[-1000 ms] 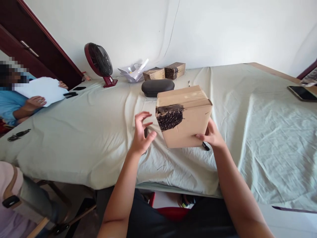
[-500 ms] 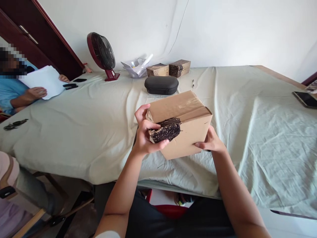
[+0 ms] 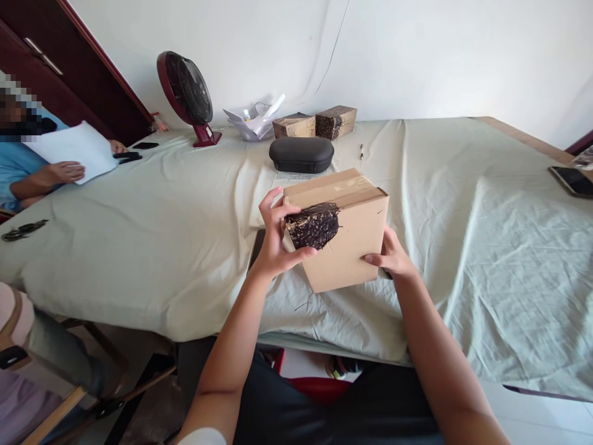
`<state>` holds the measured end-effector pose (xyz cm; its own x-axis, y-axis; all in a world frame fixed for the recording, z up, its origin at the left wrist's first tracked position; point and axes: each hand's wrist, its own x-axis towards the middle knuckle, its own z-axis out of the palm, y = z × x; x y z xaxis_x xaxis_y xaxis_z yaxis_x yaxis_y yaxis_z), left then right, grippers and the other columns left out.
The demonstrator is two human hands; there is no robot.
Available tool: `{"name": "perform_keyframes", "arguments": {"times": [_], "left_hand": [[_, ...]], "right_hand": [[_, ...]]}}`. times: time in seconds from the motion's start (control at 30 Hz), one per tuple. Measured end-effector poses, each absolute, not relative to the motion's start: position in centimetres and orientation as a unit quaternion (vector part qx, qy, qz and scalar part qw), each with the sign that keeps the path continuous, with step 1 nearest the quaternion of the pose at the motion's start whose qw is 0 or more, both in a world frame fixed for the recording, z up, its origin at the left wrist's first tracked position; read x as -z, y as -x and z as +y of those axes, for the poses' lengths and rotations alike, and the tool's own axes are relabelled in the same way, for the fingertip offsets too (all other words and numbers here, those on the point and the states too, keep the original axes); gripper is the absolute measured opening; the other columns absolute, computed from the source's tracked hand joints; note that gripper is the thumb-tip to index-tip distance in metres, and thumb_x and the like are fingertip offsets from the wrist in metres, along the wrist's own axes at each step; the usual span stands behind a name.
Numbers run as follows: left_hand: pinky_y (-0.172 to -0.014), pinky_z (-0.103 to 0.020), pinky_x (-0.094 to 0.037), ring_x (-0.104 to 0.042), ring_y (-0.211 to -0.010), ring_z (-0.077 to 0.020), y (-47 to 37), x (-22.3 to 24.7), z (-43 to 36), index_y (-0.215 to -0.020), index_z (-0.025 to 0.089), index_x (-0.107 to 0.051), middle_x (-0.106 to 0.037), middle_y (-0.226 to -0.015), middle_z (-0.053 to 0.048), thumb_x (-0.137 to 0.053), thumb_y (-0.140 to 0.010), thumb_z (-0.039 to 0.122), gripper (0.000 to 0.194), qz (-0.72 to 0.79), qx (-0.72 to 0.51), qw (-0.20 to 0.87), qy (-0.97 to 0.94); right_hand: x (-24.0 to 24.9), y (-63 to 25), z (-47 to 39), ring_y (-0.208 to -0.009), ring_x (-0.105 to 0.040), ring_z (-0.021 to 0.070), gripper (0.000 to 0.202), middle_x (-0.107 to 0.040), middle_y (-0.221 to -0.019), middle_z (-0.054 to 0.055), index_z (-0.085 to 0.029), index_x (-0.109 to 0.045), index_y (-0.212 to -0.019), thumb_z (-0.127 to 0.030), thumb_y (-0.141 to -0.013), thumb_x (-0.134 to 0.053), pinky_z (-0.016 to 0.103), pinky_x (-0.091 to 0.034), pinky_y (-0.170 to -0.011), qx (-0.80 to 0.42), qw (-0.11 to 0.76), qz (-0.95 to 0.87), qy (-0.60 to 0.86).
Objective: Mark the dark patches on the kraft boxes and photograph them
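A cardboard box (image 3: 345,247) is held tilted between my two hands, close to the table's near edge. Black scribbled ink (image 3: 317,225) covers its upper left corner on the face toward me. My left hand (image 3: 275,235) grips that corner, thumb on the front face and fingers along the top and left side. On the lower right, my right hand (image 3: 391,253) has its thumb against the front face; its other fingers are hidden behind the box. A dark flat object (image 3: 256,247), partly covered by my left hand, lies on the cloth.
Beyond the box lies a black zip case (image 3: 301,154). Two smaller cardboard boxes (image 3: 336,122), a plastic basket (image 3: 254,127) and a fan (image 3: 188,96) stand near the wall. A phone (image 3: 572,180) lies far right. At left, another person holds white paper (image 3: 76,151).
The box has turned slightly, showing more of its front face and less of its top. Both hands have moved with it and keep their grip. The camera view has shifted a little.
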<state>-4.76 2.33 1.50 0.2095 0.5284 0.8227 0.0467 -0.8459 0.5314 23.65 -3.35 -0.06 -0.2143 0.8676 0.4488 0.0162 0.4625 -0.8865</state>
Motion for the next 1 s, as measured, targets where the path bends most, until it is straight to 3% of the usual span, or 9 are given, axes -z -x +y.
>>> {"name": "perform_keyframes", "arguments": {"times": [0.07,0.13,0.27,0.37,0.5,0.67,0.83,1.0], "left_hand": [[-0.11,-0.05,-0.055,-0.055,-0.142,-0.0335,5.6,-1.2,2.9,-0.151,0.039,-0.035,-0.032,-0.166,-0.013,-0.057,-0.083,0.09,0.088,0.229,-0.581,0.282,-0.729],[-0.105,-0.048,-0.057,-0.063,-0.132,-0.0314,6.8,-1.0,3.2,-0.154,0.037,-0.032,-0.046,-0.158,-0.014,-0.044,-0.093,0.086,0.079,0.347,-0.51,0.32,-0.719],[-0.112,-0.06,-0.049,-0.056,-0.139,-0.0458,8.8,-0.7,3.1,-0.145,0.022,-0.053,-0.057,-0.147,-0.024,-0.067,-0.089,0.065,0.071,0.695,-0.144,0.187,-0.679],[-0.108,-0.059,-0.051,-0.055,-0.139,-0.0505,9.1,-0.1,3.0,-0.148,0.017,-0.051,-0.054,-0.149,-0.029,-0.075,-0.08,0.064,0.086,0.772,0.033,0.153,-0.616],[-0.106,-0.054,-0.053,-0.061,-0.135,-0.0472,8.7,0.7,3.3,-0.157,0.021,-0.042,-0.053,-0.151,-0.028,-0.072,-0.081,0.066,0.093,0.785,0.025,0.145,-0.601],[-0.108,-0.054,-0.053,-0.061,-0.136,-0.0475,8.6,1.8,3.8,-0.16,0.013,-0.037,-0.055,-0.149,-0.031,-0.073,-0.078,0.066,0.105,0.804,-0.022,0.146,-0.576],[-0.108,-0.055,-0.054,-0.06,-0.136,-0.0488,9.0,2.9,4.4,-0.163,0.006,-0.032,-0.057,-0.147,-0.033,-0.076,-0.079,0.054,0.106,0.797,-0.113,0.092,-0.586],[-0.11,-0.057,-0.052,-0.063,-0.133,-0.0495,9.6,2.2,4.4,-0.165,0.002,-0.026,-0.06,-0.141,-0.034,-0.076,-0.08,0.046,0.108,0.785,-0.191,0.101,-0.581]], "right_hand": [[0.6,-23.5,-3.1,-0.137,-0.061,0.0401,0.089,-0.065,-0.147,0.007,-0.033,-0.056,-0.152,-0.062,-0.074,-0.086,0.056,-0.055,-0.114,-0.384,0.549,-0.656,0.348],[1.3,-23.3,-2.7,-0.144,-0.055,0.0412,0.094,-0.06,-0.154,0.008,-0.035,-0.05,-0.157,-0.066,-0.075,-0.084,0.059,-0.051,-0.118,-0.356,0.566,-0.645,0.37],[3.1,-23.2,-1.7,-0.159,-0.037,0.0423,0.115,-0.04,-0.171,0.01,-0.036,-0.03,-0.17,-0.071,-0.074,-0.083,0.062,-0.043,-0.126,-0.299,0.564,-0.656,0.403],[4.4,-23.1,-1.4,-0.164,-0.026,0.0426,0.12,-0.031,-0.175,0.01,-0.036,-0.025,-0.172,-0.072,-0.074,-0.083,0.063,-0.037,-0.129,-0.272,0.554,-0.671,0.411],[5.4,-22.6,-1.3,-0.162,-0.031,0.0427,0.119,-0.031,-0.176,0.01,-0.037,-0.023,-0.172,-0.072,-0.075,-0.082,0.064,-0.043,-0.125,-0.3,0.565,-0.656,0.401],[5.5,-22.4,-1.1,-0.159,-0.038,0.0422,0.111,-0.035,-0.176,0.008,-0.037,-0.028,-0.17,-0.073,-0.078,-0.079,0.064,-0.045,-0.123,-0.3,0.592,-0.634,0.396],[5.3,-22.6,-1.1,-0.158,-0.04,0.0414,0.108,-0.04,-0.173,0.011,-0.034,-0.033,-0.167,-0.072,-0.078,-0.079,0.062,-0.044,-0.124,-0.299,0.593,-0.631,0.401],[5.3,-22.7,-1.2,-0.159,-0.039,0.0404,0.107,-0.04,-0.172,0.011,-0.034,-0.035,-0.166,-0.072,-0.077,-0.079,0.061,-0.043,-0.125,-0.302,0.595,-0.623,0.408]]}}
